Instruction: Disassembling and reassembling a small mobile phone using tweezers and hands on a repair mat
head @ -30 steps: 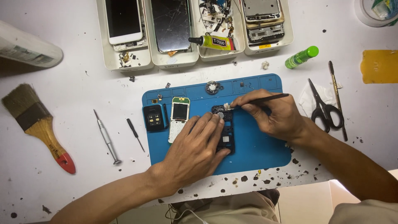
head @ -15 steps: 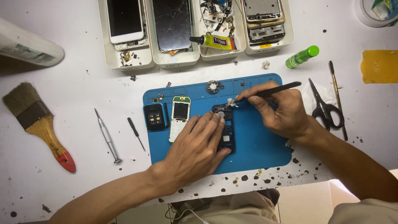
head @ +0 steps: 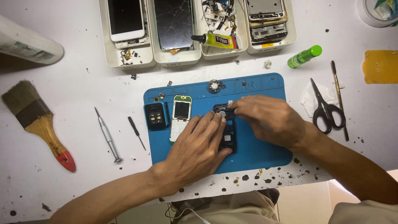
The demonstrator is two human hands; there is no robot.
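On the blue mat (head: 265, 145) at the middle of the table (head: 74, 95), a small dark phone board (head: 227, 132) is lying lengthwise, and both hands are working on it. The left hand (head: 198, 150) is resting flat along the board's left edge, its fingers spread loosely and pressing the board down rather than pinching anything. The right hand (head: 268, 119) is reaching in from the right with its fingertips drawn together at the board's far end; its grip seems to be pinching something small and pale there, though the fingers are hiding too much to be sure.

To do this step well, the left hand should be holding the board steady against the mat with even, light pressure, so it is not sliding or tipping. The right hand should be working in short, gentle strokes at the far end only, keeping clear of the round part just below it.

Just left of the board, a small phone front with a screen (head: 180, 117) and a black battery (head: 155, 116) are lying on the mat. A screwdriver (head: 107, 135) is lying well to the left, and scissors (head: 326, 108) off to the right
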